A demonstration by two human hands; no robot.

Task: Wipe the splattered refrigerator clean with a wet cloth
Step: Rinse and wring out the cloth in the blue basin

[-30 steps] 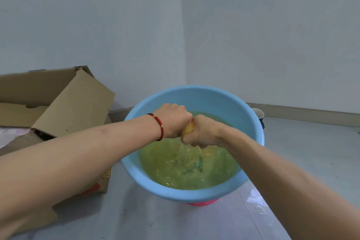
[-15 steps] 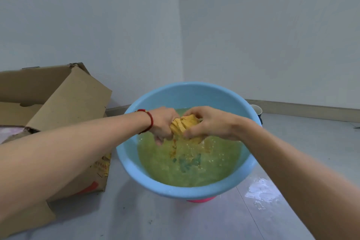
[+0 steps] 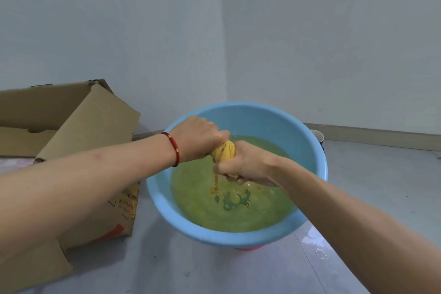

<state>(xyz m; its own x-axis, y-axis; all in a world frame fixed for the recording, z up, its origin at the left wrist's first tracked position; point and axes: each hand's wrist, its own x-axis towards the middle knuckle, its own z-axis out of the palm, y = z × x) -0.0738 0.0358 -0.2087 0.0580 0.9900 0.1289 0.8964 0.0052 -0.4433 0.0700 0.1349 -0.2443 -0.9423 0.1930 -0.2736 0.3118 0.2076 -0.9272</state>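
**Both hands wringing the cloth over the basin**

From my remote seat I see both bare arms reaching forward over a light blue basin (image 3: 310, 157) that stands on the grey floor (image 3: 381, 186) in the corner of the room. My left hand (image 3: 198, 136) is curled into a fist around the upper end of the yellow cloth (image 3: 225, 150), knuckles up, with a red bracelet (image 3: 173, 148) round its wrist. My right hand (image 3: 243, 162) grips the lower end of the same cloth, fingers wrapped tight beneath it, so the two fists sit almost touching with a twisted bunch of yellow fabric showing between them. A thin yellowish stream (image 3: 215, 181) runs down from under the right fist into the basin.

The cloth is held above the water, not in it, roughly over the middle of the basin. The water (image 3: 195, 188) is cloudy and yellow-green, rippled where the stream lands, and a dark green patch (image 3: 232, 201) shows there; I cannot tell what it is.

To the left, just beside the basin, lies an opened cardboard box (image 3: 95, 126) with red printing low on its side. Behind the basin's right rim a small cup (image 3: 318, 137) peeks out near the skirting board. A wet patch (image 3: 315, 238) shines on the floor by the basin's near right edge, and something pink (image 3: 248, 248) shows under the basin's base. The refrigerator is not in view.
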